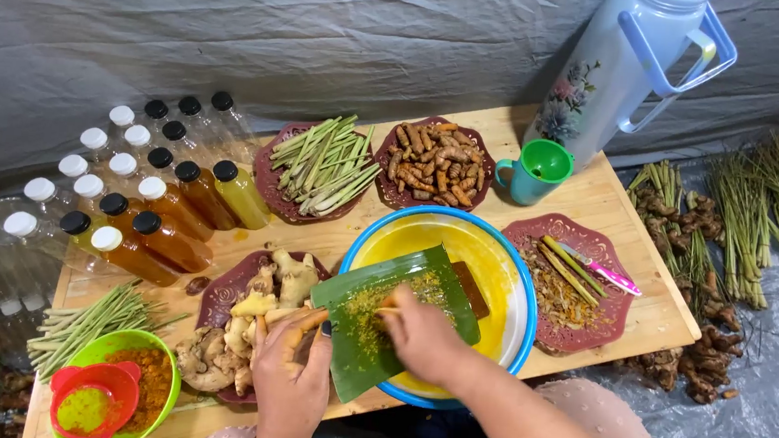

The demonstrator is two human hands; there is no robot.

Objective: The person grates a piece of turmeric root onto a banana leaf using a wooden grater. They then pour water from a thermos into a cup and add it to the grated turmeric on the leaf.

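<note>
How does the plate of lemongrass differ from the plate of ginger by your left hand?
The lemongrass plate sits at the back of the table, clear of both hands; the ginger plate sits at the front, beside the left hand. The first holds thin green stalks laid roughly parallel; the second holds knobbly pale-yellow roots in a heap. Both plates are dark red with scalloped rims.

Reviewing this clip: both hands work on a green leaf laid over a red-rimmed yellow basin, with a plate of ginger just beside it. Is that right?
Not quite. The head view shows the basin is yellow inside with a blue rim, not red. The rest holds: the left hand and right hand are on the green leaf, and the plate of ginger sits beside it.
</note>
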